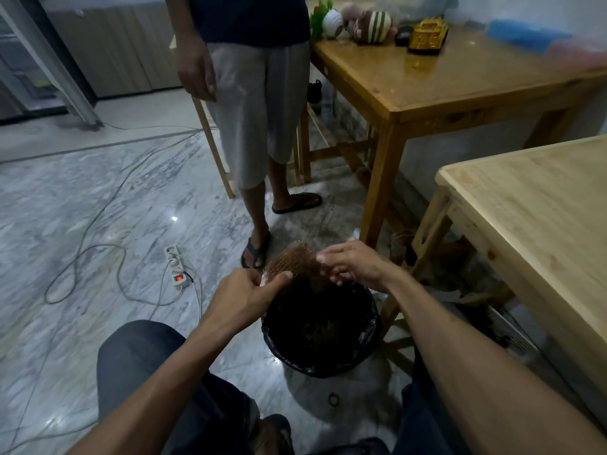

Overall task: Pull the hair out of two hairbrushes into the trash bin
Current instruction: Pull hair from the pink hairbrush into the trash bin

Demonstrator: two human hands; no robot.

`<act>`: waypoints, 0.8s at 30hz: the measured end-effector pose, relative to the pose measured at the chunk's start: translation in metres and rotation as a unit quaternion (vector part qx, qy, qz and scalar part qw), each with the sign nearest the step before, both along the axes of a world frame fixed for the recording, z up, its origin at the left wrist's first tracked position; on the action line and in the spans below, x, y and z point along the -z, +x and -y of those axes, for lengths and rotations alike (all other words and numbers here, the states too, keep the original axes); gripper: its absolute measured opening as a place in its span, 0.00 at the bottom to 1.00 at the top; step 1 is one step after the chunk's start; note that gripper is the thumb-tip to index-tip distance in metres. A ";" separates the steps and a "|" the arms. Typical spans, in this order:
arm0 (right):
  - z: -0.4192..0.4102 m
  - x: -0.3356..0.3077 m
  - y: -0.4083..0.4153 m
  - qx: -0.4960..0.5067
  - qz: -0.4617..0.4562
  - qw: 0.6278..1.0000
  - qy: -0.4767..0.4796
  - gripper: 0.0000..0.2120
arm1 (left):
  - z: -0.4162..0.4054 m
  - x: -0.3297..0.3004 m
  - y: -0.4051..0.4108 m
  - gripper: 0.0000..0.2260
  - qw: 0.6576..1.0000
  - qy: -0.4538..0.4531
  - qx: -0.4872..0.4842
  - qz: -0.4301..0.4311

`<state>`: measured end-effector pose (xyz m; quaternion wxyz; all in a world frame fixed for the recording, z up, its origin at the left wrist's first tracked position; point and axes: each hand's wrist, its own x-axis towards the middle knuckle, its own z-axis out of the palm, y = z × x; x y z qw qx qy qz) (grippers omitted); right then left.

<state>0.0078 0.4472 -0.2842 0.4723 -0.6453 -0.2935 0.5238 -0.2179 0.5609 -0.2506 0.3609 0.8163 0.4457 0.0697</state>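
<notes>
The left hand (244,290) gripped the brown, pin-bristled hairbrush (290,259) by its near end, head angled away over the black-lined round trash bin (320,326). The right hand (353,262), at the head's right edge, pinched a brownish hair tuft (317,280) hanging directly above the bin.
</notes>
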 end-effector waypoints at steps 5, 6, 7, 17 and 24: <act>-0.002 0.009 0.011 0.119 0.206 0.969 -0.064 0.10 | 0.002 -0.005 -0.009 0.31 0.998 -0.057 0.007 -0.012; -0.007 0.010 0.009 0.149 0.252 0.953 -0.078 0.09 | 0.006 -0.004 -0.008 0.29 0.998 -0.059 0.016 -0.014; -0.011 0.010 0.007 0.174 0.297 0.934 -0.093 0.09 | 0.009 -0.004 -0.008 0.28 0.998 -0.056 0.026 -0.015; -0.039 0.006 0.005 0.208 0.387 0.887 -0.145 0.13 | 0.005 -0.029 -0.012 0.28 0.998 -0.060 0.030 -0.020; -0.018 0.007 0.032 0.302 0.358 0.848 -0.247 0.16 | -0.005 -0.042 -0.030 0.32 0.998 -0.038 0.029 -0.049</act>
